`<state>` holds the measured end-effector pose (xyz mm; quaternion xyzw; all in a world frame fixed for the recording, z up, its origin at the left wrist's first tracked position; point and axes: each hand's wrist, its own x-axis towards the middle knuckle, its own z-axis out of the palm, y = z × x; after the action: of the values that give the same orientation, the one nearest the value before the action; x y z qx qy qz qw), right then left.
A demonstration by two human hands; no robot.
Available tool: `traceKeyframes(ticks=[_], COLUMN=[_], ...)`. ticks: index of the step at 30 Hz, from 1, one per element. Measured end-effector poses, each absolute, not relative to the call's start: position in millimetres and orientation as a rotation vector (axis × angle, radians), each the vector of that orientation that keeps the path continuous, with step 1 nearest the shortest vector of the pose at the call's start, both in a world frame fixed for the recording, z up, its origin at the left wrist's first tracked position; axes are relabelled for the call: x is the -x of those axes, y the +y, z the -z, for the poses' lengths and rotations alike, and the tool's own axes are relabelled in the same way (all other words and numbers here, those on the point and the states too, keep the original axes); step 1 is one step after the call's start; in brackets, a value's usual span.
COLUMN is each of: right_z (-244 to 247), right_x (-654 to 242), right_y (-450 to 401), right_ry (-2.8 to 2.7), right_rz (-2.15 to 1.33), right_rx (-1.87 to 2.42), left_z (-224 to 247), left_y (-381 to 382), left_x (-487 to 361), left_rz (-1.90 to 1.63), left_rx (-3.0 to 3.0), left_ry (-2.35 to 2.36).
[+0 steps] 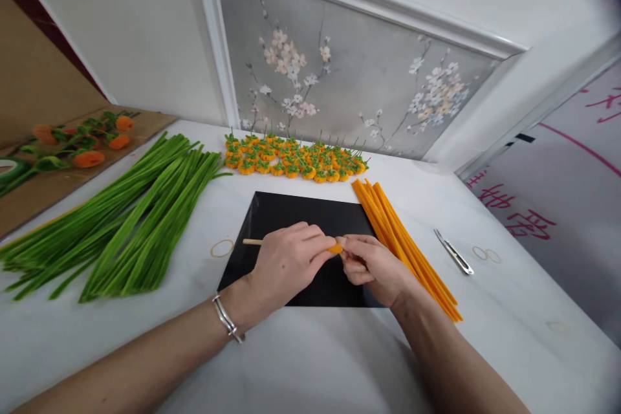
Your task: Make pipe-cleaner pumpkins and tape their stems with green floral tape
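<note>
Over a black board (pixel 301 207), my left hand (pixel 288 262) is closed round a thin wooden stick (pixel 252 242), whose bare end sticks out to the left. At the fingertips shows a short bit of orange pipe cleaner (pixel 336 249), apparently wound on the stick; the fingers hide most of it. My right hand (pixel 369 265) pinches at the right end of this orange piece, with thumb and fingers pressed together. Close by on the right lies a bundle of loose orange pipe cleaners (pixel 405 242).
Green pipe cleaners (pixel 145 226) are heaped at left. Several small orange pieces with green tops (pixel 291 165) stand in rows by the wall. Metal snips (pixel 453 252) and thin rubber bands (pixel 486 254) lie at right. Orange flowers (pixel 88 158) rest on cardboard (pixel 43 194) at far left.
</note>
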<state>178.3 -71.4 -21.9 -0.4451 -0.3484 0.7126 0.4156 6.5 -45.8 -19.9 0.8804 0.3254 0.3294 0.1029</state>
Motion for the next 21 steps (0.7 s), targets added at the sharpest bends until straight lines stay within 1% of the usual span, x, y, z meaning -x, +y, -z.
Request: traceKeyframes(ticks=[2,3,5,8,11,15,21], right_z=[21.3,20.4,17.9,13.7,11.0,9.7,10.8], right_x=[-178.6,-179.2,-181.4,-185.0,-185.5,-182.3,-182.3], right_y=[-72.0,-72.8,-75.1,-78.9,-81.5,-82.1,-81.8], right_ry=[-0.934,-1.001,-1.189,-1.473,-1.679,-1.757,-1.815], right_rz=[-1.707,-1.598,-1.278,-0.87,-0.657,-0.407,-0.215], right_rx=[1.109,1.117,1.138,1.116,1.07,1.087,1.061], left_z=[15.1,12.2,5.9,-1.4,-4.2,-4.7,-8.8], left_y=[-43.6,-42.5,-40.8,-39.6,-39.1,-39.0,-40.8], left_x=[-7.5,-7.9,-8.1,-6.4,-4.0,-3.4,-3.8], left_rz=[-0.897,-0.862,-0.8,-0.736,-0.716,-0.717,-0.697], left_rx=[-2.301,-2.134,-1.847,-1.643,-1.617,-1.664,-1.756], left_ry=[1.004,1.002,0.953,0.829,0.754,0.732,0.669])
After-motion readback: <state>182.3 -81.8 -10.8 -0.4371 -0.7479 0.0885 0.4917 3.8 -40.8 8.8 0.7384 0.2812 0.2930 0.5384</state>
